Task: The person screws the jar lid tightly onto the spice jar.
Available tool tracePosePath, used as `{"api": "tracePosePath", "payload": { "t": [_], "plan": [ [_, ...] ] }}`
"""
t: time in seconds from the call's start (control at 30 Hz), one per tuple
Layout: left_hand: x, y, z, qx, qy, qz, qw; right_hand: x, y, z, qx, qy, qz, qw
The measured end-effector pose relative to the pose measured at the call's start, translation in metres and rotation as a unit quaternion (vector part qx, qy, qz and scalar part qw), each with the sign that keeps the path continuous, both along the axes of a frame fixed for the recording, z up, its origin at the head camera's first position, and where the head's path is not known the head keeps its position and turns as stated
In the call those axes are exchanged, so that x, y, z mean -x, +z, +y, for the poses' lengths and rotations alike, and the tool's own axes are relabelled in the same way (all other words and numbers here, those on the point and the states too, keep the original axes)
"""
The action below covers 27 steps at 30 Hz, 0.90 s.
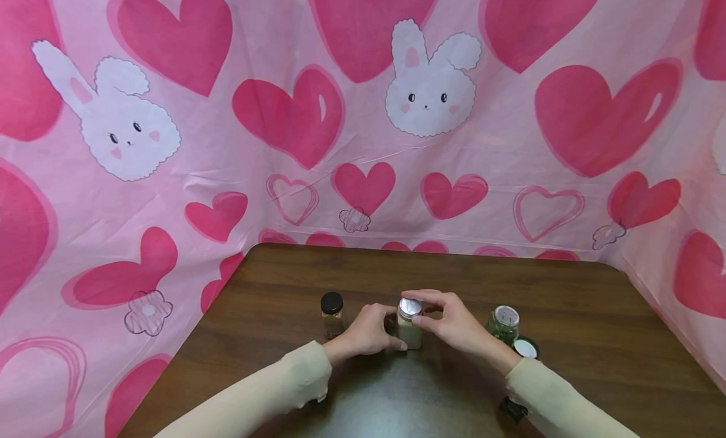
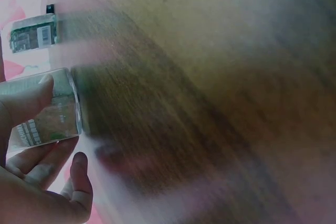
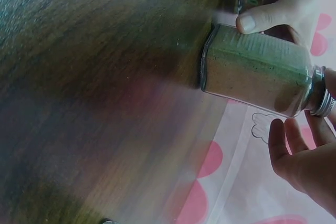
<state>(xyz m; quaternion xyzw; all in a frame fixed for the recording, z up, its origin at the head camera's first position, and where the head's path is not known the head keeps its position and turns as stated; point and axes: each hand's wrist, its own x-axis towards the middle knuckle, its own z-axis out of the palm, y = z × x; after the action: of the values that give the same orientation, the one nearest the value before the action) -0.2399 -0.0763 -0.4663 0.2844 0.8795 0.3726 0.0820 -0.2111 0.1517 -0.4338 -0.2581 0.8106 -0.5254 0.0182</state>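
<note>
A square glass spice jar (image 1: 409, 334) of brownish-green powder stands upright between both hands on the table. My left hand (image 1: 370, 329) grips its body from the left. In the left wrist view the thumb lies along the glass of this jar (image 2: 60, 114), with fingers beneath. My right hand (image 1: 454, 319) pinches the silver cap (image 1: 410, 307) between thumb and fingers. The right wrist view shows the silver cap (image 3: 326, 100) on the jar's neck, with the other fingers of the right hand (image 3: 304, 163) extended beside it.
To the left stands a black-lidded spice jar (image 1: 333, 317). On the right are a glass jar of green herbs (image 1: 503, 324) with a pale top and a black lid (image 1: 526, 348) lying white side up. A black object (image 1: 513, 409) shows by the right sleeve. Heart-patterned cloth (image 1: 363, 142) hangs around the table.
</note>
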Motion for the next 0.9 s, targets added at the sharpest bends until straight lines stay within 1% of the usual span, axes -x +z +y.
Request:
{"api": "tracePosePath", "payload": {
  "t": [0.33, 0.63, 0.9],
  "plan": [
    [-0.0002, -0.001, -0.0004, -0.006, -0.003, -0.003, 1.0, -0.0033, 0.0001, -0.0031, -0.004, -0.027, 0.008, 1.0],
    [0.0002, -0.0025, -0.0002, -0.01, -0.006, 0.008, 0.9999, -0.0072, 0.0025, -0.0075, -0.016, -0.058, 0.01, 0.998],
    [0.0003, -0.0033, -0.0004, -0.012, -0.007, 0.01, 0.9999, -0.0089, 0.0021, -0.0099, -0.019, -0.072, 0.018, 0.997]
  ]
}}
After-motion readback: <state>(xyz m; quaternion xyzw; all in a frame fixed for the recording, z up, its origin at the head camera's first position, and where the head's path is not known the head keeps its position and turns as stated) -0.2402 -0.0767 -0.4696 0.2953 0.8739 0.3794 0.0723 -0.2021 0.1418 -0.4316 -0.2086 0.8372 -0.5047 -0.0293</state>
